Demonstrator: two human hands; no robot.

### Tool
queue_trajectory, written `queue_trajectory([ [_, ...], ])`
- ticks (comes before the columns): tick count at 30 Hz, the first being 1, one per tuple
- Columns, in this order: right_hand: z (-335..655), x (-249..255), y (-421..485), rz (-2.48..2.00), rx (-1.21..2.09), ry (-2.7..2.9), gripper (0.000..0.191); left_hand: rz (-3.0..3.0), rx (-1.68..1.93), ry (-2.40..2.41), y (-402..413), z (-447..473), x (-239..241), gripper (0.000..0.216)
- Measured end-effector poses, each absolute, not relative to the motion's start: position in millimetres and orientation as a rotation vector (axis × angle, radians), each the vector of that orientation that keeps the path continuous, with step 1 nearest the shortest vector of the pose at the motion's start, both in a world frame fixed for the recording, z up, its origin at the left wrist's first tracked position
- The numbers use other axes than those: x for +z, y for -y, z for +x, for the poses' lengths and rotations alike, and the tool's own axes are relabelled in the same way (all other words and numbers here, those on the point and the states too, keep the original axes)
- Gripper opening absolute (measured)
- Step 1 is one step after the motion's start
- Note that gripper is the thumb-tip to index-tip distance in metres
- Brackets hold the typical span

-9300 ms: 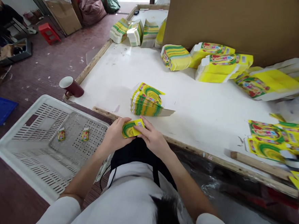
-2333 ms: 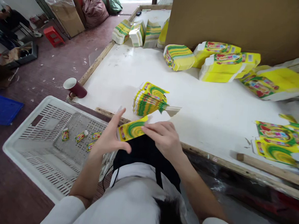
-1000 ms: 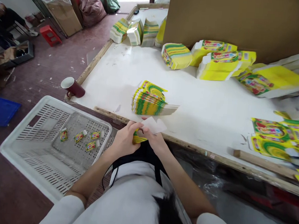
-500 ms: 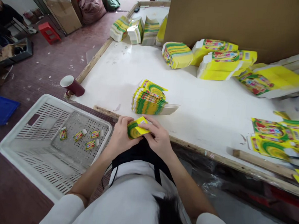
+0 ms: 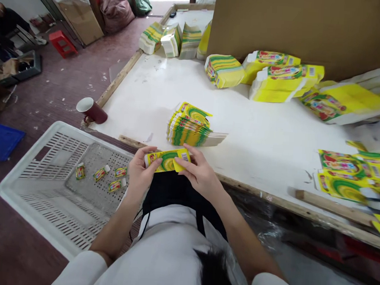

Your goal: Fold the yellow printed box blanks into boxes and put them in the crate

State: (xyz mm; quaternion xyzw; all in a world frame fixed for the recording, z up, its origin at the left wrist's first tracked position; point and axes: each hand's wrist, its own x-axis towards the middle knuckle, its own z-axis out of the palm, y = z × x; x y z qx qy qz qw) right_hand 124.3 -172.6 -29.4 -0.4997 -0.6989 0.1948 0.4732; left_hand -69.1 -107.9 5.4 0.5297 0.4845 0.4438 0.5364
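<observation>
Both my hands hold a small yellow and green carton (image 5: 167, 160) just in front of the table's near edge. My left hand (image 5: 139, 176) grips its left end, fingers curled round it. My right hand (image 5: 200, 174) pinches its right end with thumb and fingers. Just beyond the carton, a stack of flat yellow and green carton blanks (image 5: 190, 126) lies on the white table (image 5: 262, 134). To my left a white slotted plastic crate (image 5: 35, 166) holds several small folded cartons (image 5: 117, 178).
A dark red mug (image 5: 91, 110) lies at the table's left corner. Piles of flat yellow cartons (image 5: 280, 81) line the back, against a large brown cardboard sheet (image 5: 302, 29). More blanks (image 5: 350, 175) lie at the right beside a wooden bar (image 5: 334, 215). A red stool (image 5: 62, 43) stands on the floor.
Over the last second the carton went from squeezed between my hands to held out lengthwise in both. The crate gained cartons since the earliest frame.
</observation>
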Motion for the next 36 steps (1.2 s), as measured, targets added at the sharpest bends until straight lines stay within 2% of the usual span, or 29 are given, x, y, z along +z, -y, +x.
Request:
queue_trajectory([
  [5, 140.2, -18.8, 177.0, -1.171, 0.637, 1.818, 0.027, 1.164, 0.989, -1.079, 107.3, -67.3, 1.2, 0.045],
  [11, 129.3, -25.6, 173.6, -1.249, 0.476, 1.692, 0.023, 1.116, 1.03, -1.087, 107.3, -63.2, 1.9, 0.043],
  [13, 127.8, -30.7, 171.9, -1.164, 0.601, 1.596, 0.033, 1.072, 1.005, -1.059, 106.1, -64.3, 2.1, 0.045],
  [17, 125.7, -36.1, 167.0, -1.019, 0.881, 1.374, 0.066, 1.025, 0.906, -1.012, 108.7, -62.1, -3.7, 0.045],
  [22, 115.7, -31.5, 162.0, -1.039, 0.949, 1.318, 0.079, 0.969, 0.878, -0.973, 116.8, -56.7, -15.7, 0.043],
  [27, 109.1, -32.4, 159.7, -1.1, 0.939, 1.252, 0.064, 0.954, 0.87, -0.944, 115.0, -63.6, -17.5, 0.041],
  [29, 109.4, -34.2, 158.0, -1.164, 0.874, 1.279, 0.066, 0.953, 0.901, -0.951, 113.0, -66.7, -15.2, 0.038],
  [32, 112.3, -34.7, 156.2, -1.061, 0.982, 1.33, 0.073, 0.963, 0.914, -0.952, 112.2, -68.7, -11.5, 0.038],
  [36, 107.8, -32.9, 157.3, -0.98, 1.032, 1.298, 0.069, 0.98, 0.928, -0.961, 116.2, -66.6, -10.1, 0.039],
])
